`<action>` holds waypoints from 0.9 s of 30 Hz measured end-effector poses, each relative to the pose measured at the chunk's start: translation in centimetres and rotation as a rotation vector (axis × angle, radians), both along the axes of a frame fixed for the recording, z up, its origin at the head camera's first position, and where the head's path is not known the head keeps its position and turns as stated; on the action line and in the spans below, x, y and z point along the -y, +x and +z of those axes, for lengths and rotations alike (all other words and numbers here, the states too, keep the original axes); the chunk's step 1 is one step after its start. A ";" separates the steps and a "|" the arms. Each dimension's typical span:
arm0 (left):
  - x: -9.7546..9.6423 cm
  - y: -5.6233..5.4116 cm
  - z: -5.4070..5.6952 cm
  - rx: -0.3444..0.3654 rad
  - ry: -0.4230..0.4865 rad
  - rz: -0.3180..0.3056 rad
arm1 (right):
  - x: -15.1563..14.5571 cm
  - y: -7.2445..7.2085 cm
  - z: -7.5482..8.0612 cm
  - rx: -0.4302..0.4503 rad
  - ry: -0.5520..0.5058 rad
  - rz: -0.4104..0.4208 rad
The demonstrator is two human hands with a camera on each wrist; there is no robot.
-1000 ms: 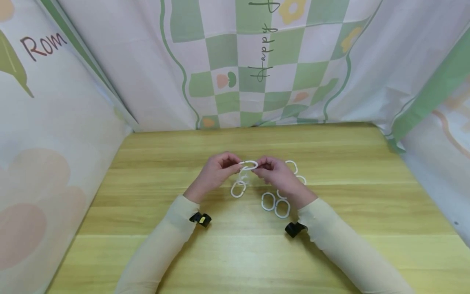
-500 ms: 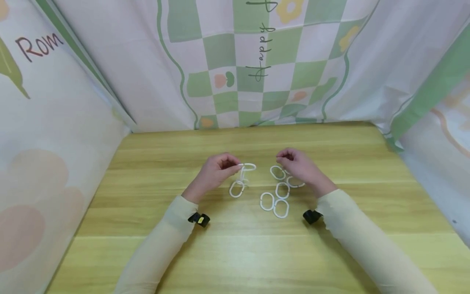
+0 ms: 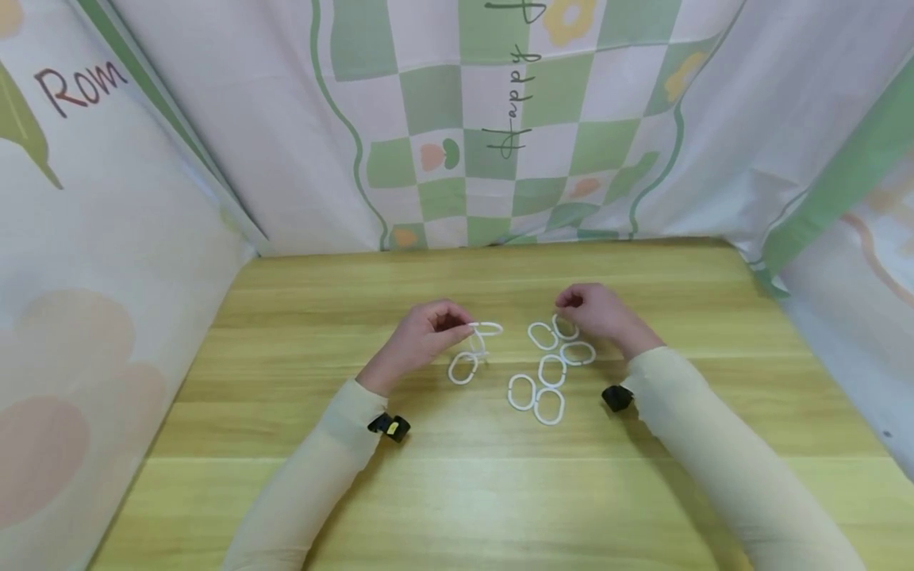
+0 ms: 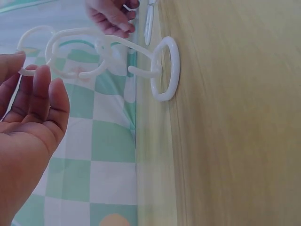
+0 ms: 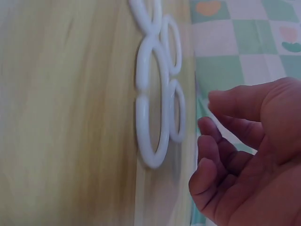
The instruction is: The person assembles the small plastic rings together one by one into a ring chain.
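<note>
My left hand pinches an oval white plastic link between thumb and fingers, just above the table. More white links hang joined below it as a short chain, and the lowest link touches the wood. In the left wrist view that lowest link stands on edge, hooked through its neighbour. My right hand hovers over the far end of the loose links, partly covering one link. Its fingers are loosely bent, and the right wrist view shows a gap between thumb and fingers with nothing in it.
Several separate white links lie close together right of centre, among them a link at the near end. Each has a small split. The wooden table meets a checked curtain at the back, with a printed curtain along the left.
The right hand has let go of the held link and moved right, over the loose links. The left hand stays nearly in place with the chain, which sways a little.
</note>
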State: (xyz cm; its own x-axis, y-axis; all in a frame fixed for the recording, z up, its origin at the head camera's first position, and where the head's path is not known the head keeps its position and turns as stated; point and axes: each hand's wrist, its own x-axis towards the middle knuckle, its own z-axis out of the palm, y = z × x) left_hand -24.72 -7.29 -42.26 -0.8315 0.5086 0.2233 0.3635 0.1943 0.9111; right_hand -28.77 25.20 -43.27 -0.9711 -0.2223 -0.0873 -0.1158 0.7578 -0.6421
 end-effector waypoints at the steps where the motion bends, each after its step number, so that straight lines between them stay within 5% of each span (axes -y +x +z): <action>1: 0.0 0.0 0.0 0.003 -0.003 0.002 | -0.1 -0.2 -0.1 0.008 0.018 0.004; 11: 0.1 -0.2 -0.6 -0.020 -0.009 -0.010 | 0.1 -1.2 -0.3 0.027 0.115 0.063; 21: 0.0 -0.3 -0.6 -0.007 -0.029 -0.007 | 0.0 -0.6 0.2 0.127 0.281 0.119; 27: 0.0 -0.3 -0.5 -0.006 -0.023 -0.013 | 0.9 -0.9 0.1 0.027 0.211 0.128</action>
State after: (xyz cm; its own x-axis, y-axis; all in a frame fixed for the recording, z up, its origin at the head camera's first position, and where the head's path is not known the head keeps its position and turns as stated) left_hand -25.01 -7.33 -42.81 -0.8237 0.5241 0.2165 0.3719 0.2110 0.9040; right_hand -29.68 24.31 -43.15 -0.9329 -0.3171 -0.1704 -0.2041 0.8558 -0.4754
